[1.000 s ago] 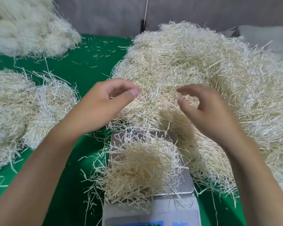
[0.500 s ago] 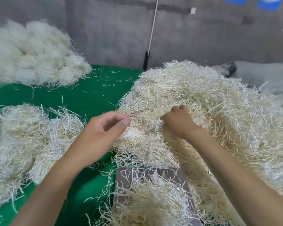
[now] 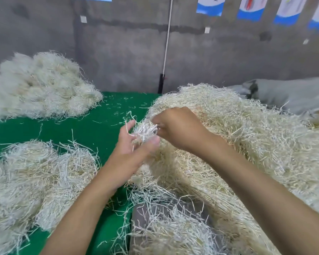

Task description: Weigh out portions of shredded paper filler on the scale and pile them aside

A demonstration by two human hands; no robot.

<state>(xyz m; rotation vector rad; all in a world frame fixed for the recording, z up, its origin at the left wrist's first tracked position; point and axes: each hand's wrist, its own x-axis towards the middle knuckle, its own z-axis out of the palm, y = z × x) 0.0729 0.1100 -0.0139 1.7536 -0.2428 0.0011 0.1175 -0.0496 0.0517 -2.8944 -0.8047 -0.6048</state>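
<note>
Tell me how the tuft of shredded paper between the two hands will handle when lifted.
Probably very light and floppy: the tuft is loose, airy strands. Likely to shed: stray shreds already litter the green table. It may drag extra strands along, since it sits against the big heap.

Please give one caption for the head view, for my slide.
Left hand and right hand pinch a tuft of shredded paper at the heap behind the scale.
</note>
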